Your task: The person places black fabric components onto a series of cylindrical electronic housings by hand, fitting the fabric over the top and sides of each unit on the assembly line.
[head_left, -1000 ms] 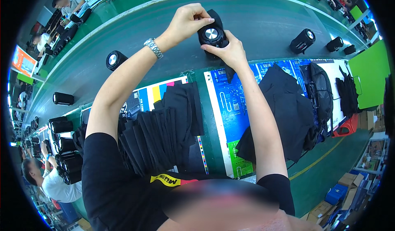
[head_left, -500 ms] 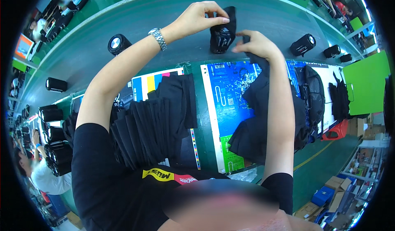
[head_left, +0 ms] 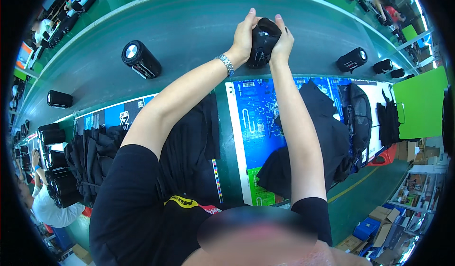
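Both my hands are wrapped round a black cylindrical speaker that stands on the grey conveyor belt. A black cloth bag lies over its upper part, its mouth forming a dark loop at the top. My left hand presses against the left side, thumb pointing up. From the right, my right hand closes on the other side. The fingers behind the speaker are hidden. Below my left arm, a row of black cloth bags is laid out; more black cloth lies around my right forearm.
Other black speakers stand or lie along the belt, one to the left and one to the right. Several dark cylinders are stacked at far left, near a person in white. A green panel rises at right.
My left hand has come down from the cloth's top edge to the speaker's left side. My right hand, apart before, now grips its right side. The cloth's top has spread into a loop.
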A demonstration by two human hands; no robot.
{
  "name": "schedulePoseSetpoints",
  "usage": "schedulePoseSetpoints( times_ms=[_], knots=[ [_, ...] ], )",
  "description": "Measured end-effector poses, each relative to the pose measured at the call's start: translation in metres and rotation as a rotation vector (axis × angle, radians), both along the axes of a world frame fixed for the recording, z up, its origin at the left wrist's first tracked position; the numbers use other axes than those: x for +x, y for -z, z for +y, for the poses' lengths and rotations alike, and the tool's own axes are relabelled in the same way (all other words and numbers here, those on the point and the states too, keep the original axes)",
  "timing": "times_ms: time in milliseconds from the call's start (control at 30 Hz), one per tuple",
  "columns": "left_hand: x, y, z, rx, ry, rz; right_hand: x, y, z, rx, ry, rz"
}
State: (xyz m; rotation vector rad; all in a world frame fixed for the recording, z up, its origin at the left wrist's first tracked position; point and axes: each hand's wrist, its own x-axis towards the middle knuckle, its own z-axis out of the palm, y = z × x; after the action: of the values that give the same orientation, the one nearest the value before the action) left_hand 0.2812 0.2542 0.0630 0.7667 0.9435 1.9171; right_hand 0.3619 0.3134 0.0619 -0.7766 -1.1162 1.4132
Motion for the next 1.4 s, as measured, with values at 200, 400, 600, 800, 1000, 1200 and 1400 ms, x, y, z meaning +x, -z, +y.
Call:
schedulePoseSetpoints(
  times_ms=[200, 400, 600, 800, 1000, 1200, 1400],
  knots=[
    [0.020, 0.037, 0.012, -0.040, -0.118, -0.284, 0.019, 0.041, 0.015, 0.068, 0.114, -0.214],
    [0.020, 0.036, 0.020, -0.156, -0.151, 0.109, 0.040, 0.052, 0.040, 0.121, 0.352, -0.551],
    [-0.008, -0.010, -0.049, -0.259, -0.082, 0.403, 0.106, -0.031, 0.012, -0.111, 0.526, -0.050],
    [-0.004, -0.057, -0.170, -0.328, 0.191, 0.577, 0.076, -0.054, -0.102, -0.302, -0.526, 0.421],
    [-0.015, -0.036, -0.249, -0.380, 0.203, 0.286, 0.032, -0.010, -0.185, -0.408, -0.608, 0.632],
    [-0.040, -0.023, -0.277, -0.259, -0.161, 0.054, 0.054, 0.019, -0.197, -0.394, -0.382, 0.567],
    [-0.031, -0.014, -0.274, -0.205, -0.265, 0.120, 0.030, -0.023, -0.251, -0.223, -0.551, -0.012]
  ],
)
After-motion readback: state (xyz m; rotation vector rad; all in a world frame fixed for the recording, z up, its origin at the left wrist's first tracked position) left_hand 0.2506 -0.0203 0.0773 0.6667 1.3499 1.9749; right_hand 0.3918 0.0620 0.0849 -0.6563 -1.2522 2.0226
